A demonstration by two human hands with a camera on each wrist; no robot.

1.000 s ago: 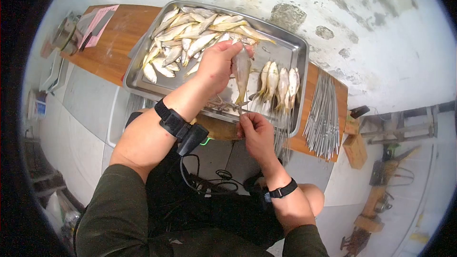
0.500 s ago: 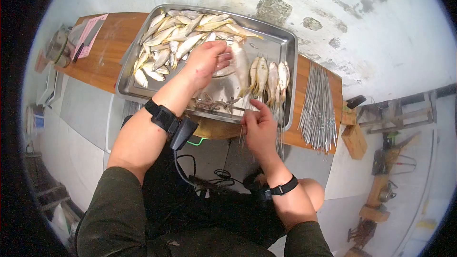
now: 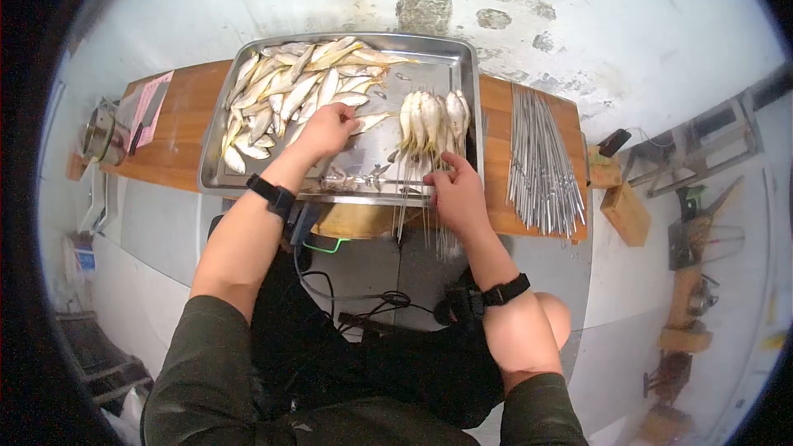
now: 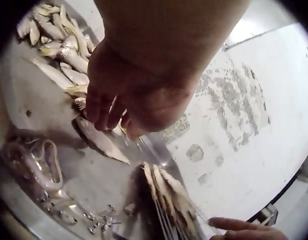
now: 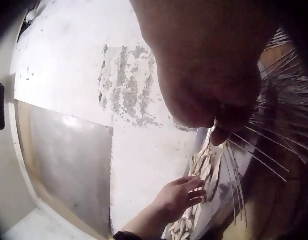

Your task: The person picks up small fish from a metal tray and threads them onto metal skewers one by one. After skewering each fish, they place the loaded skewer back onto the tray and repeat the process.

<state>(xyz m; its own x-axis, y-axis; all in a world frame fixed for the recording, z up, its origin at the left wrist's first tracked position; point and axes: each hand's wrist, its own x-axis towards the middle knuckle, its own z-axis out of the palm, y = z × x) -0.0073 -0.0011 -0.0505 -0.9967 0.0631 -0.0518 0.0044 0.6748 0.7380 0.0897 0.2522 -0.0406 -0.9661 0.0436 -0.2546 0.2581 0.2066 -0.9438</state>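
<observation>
My left hand (image 3: 330, 130) is over the middle of the steel tray (image 3: 469, 70), fingers loosely bent, close to a single fish (image 3: 373, 121). In the left wrist view that fish (image 4: 101, 140) lies just below the fingertips; whether they touch it is unclear. Several skewered fish (image 3: 429, 116) lie side by side at the tray's right, heads toward the wall, thin metal skewers (image 3: 402, 190) sticking out over the front rim. My right hand (image 3: 460, 196) is at their tail ends, index finger extended among the skewers. In the right wrist view its fingertips are partly hidden in shadow.
Loose fish (image 3: 285, 91) are heaped at the tray's left. Small dark scraps (image 3: 376, 177) lie near the front rim. A bundle of metal skewers (image 3: 541, 165) is on the wooden table right of the tray. A knife (image 3: 147, 120) lies far left.
The fish held between both hands has been set down beside the skewered row. My left hand has released it and moved left toward a loose fish; my right hand stays by the skewers.
</observation>
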